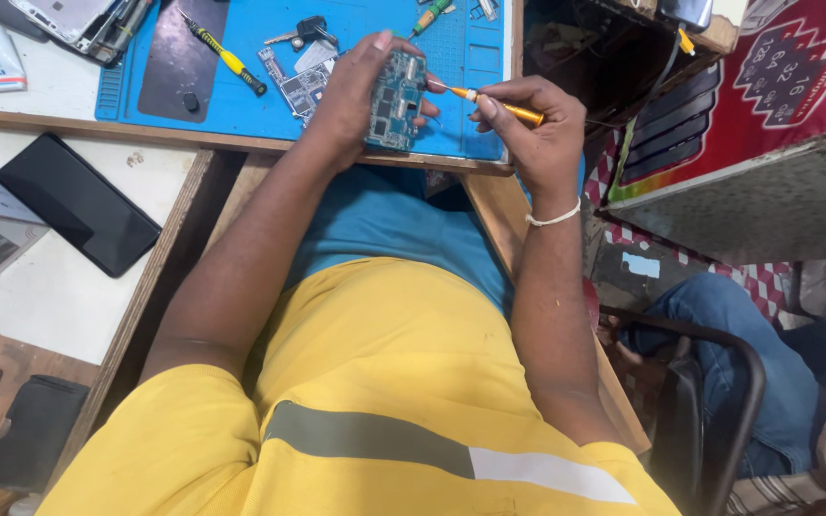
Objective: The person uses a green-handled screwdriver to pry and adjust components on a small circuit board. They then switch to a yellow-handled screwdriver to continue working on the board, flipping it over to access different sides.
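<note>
My left hand (351, 100) clamped round circuit board (395, 100) above blue mat (451, 57), my right hand (532, 134) pinching orange screwdriver (494, 103), tip at board's edge, second screwdriver (225, 55) on mat

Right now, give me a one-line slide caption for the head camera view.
Left hand holds a blue-green circuit board while the right hand touches an orange screwdriver to its edge, above a blue work mat.
</note>
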Motion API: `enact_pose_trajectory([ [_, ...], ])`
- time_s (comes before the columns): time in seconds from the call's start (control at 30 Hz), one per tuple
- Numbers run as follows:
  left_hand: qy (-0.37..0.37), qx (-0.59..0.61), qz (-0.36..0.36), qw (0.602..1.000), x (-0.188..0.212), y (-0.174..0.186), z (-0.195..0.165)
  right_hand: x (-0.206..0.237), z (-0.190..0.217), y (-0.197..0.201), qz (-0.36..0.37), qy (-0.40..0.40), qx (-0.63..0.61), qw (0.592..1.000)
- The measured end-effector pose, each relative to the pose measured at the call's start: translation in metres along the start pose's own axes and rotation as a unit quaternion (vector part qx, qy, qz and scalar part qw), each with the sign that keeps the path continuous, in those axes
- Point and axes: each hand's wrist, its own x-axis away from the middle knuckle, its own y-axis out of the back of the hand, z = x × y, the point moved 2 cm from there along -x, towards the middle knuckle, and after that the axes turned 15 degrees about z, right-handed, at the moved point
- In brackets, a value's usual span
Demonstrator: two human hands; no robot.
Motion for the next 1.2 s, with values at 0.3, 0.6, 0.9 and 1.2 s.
enact_pose_trajectory([
  [0.3, 0.007, -0.051, -0.025, 0.998, 0.0, -0.006, -0.006, -0.003, -0.007, -0.004, 0.025, 0.0, 0.047, 0.999],
  [0.6, 0.02, -0.021, -0.049, 0.998, -0.004, -0.009, -0.004, -0.006, -0.008, 0.002, 0.01, -0.008, 0.122, 0.992],
  [0.9, 0.056, -0.045, -0.061, 0.996, 0.003, -0.033, 0.0, 0.011, 0.007, 0.002, 0.0, -0.044, 0.073, 0.996],
  [1.2, 0.064, -0.06, -0.039, 0.995, 0.002, -0.041, 0.0, 0.014, 0.008, 0.0, 0.013, -0.02, 0.017, 1.0],
])
